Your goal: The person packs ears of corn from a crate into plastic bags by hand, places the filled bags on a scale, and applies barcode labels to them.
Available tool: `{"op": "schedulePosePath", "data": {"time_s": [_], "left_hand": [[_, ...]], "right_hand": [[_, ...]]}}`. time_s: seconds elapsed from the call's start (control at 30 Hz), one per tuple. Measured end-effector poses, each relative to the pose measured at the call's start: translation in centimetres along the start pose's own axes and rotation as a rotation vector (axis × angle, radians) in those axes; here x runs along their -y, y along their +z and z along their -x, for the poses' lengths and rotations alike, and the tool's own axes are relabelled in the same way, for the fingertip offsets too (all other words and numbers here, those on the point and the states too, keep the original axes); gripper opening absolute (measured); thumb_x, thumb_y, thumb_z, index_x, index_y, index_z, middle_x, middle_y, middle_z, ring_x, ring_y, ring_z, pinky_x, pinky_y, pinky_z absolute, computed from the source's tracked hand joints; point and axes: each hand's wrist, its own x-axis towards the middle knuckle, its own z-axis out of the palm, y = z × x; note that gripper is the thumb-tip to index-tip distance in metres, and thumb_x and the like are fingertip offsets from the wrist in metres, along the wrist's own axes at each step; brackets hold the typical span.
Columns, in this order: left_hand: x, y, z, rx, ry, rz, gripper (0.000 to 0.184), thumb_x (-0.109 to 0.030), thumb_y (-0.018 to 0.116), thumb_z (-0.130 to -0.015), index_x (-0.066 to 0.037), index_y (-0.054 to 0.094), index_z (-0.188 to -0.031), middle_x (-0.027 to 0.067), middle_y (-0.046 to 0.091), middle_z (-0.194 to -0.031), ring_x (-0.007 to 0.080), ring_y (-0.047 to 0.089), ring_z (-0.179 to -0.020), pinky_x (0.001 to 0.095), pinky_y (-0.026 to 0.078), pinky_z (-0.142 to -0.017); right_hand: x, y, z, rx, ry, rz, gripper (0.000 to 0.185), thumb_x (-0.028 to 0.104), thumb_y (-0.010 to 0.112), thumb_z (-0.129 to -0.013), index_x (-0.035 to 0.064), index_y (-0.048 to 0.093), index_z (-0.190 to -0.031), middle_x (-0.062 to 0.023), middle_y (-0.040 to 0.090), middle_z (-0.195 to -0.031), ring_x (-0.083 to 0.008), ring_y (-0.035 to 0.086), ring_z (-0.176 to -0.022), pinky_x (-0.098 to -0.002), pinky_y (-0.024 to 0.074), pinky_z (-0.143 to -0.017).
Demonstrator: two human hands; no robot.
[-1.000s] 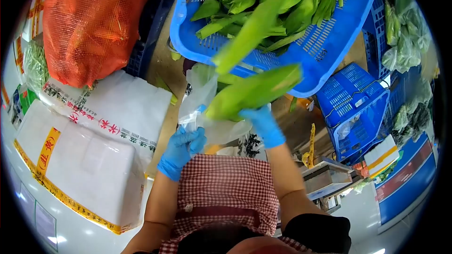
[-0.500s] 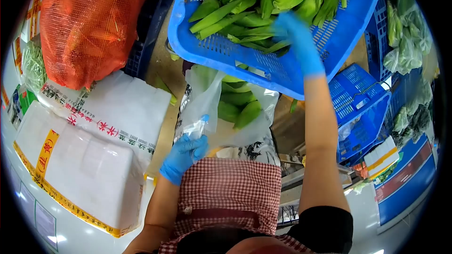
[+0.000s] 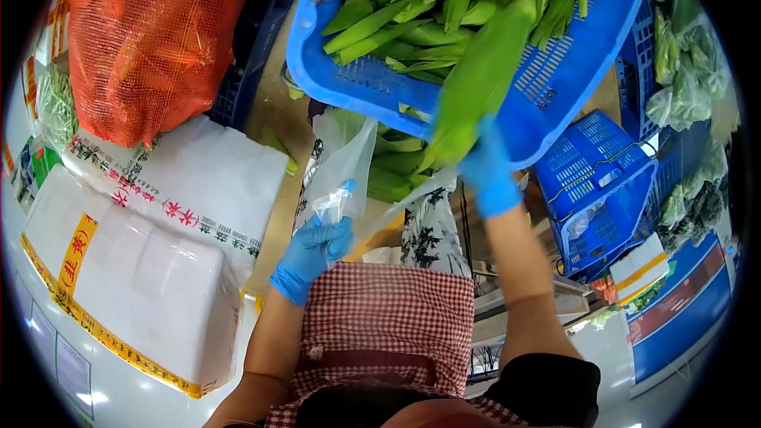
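My left hand (image 3: 315, 252), in a blue glove, pinches the edge of a clear plastic bag (image 3: 346, 160). Inside the bag lie several green ears of corn (image 3: 394, 165) in their husks. Blurred by motion, my gloved right hand (image 3: 490, 173) grips one end of an ear of corn (image 3: 481, 79) in its green husk. That ear slants over the near rim of a blue plastic basket (image 3: 305, 71), its lower end close above the bag's mouth. More husked corn (image 3: 412, 28) is heaped in the basket.
At the left, an orange mesh sack (image 3: 151, 47) stands behind white foam boxes (image 3: 151, 277). Smaller blue baskets (image 3: 606, 182) sit to the right, with bagged greens (image 3: 690, 71) beyond them. A checked apron (image 3: 388, 309) covers my front.
My right hand has come back from the heap toward me, bringing an ear of corn over the basket's rim. The left hand stays on the bag, whose mouth has shifted slightly.
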Motion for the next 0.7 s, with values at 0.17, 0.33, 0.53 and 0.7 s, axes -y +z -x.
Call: {"op": "schedulePosePath", "data": {"time_s": [0.17,0.33,0.53,0.7], "left_hand": [[-0.3,0.5,0.4,0.050,0.045,0.072,0.064,-0.005,0.050,-0.083,-0.010,0.021,-0.139,0.0002,0.039,-0.065,0.0086,0.034,-0.052,0.0205,0.028,-0.050],[0.3,0.0,1.2,-0.024,0.017,0.108,0.067,-0.005,0.050,-0.081,-0.014,0.019,-0.140,0.0008,0.036,-0.060,0.0098,0.033,-0.049,0.0214,0.029,-0.048],[1.7,-2.1,1.2,-0.023,-0.103,-0.019,0.068,-0.006,0.052,-0.078,-0.010,0.021,-0.139,0.0002,0.037,-0.060,0.0094,0.035,-0.051,0.0205,0.030,-0.050],[4.7,-6.0,1.9,-0.094,-0.172,-0.037,0.046,-0.007,0.052,-0.080,-0.005,0.038,-0.123,-0.0020,0.042,-0.068,0.0076,0.040,-0.057,0.0190,0.033,-0.052]], "right_hand": [[-13.5,-3.2,5.6,-0.018,0.157,0.687,0.070,0.008,0.072,-0.064,0.0035,0.039,-0.125,-0.0096,0.052,-0.113,-0.0206,0.051,-0.104,-0.0327,0.0427,-0.087],[-16.1,-12.8,5.4,-0.042,0.186,1.595,0.057,0.014,0.068,-0.068,0.0069,0.045,-0.119,-0.0124,0.057,-0.101,-0.0236,0.055,-0.095,-0.0358,0.0447,-0.082],[-0.5,1.1,-2.5,0.358,0.550,0.779,0.020,0.022,0.057,-0.081,0.0053,0.059,-0.093,-0.0012,0.056,-0.079,-0.0094,0.052,-0.071,-0.0259,0.0452,-0.062],[7.4,12.2,-21.6,-0.172,-0.520,0.727,0.064,0.041,0.066,-0.073,0.0006,0.047,-0.119,-0.0135,0.057,-0.108,-0.0250,0.056,-0.095,-0.0350,0.0456,-0.081]]}}
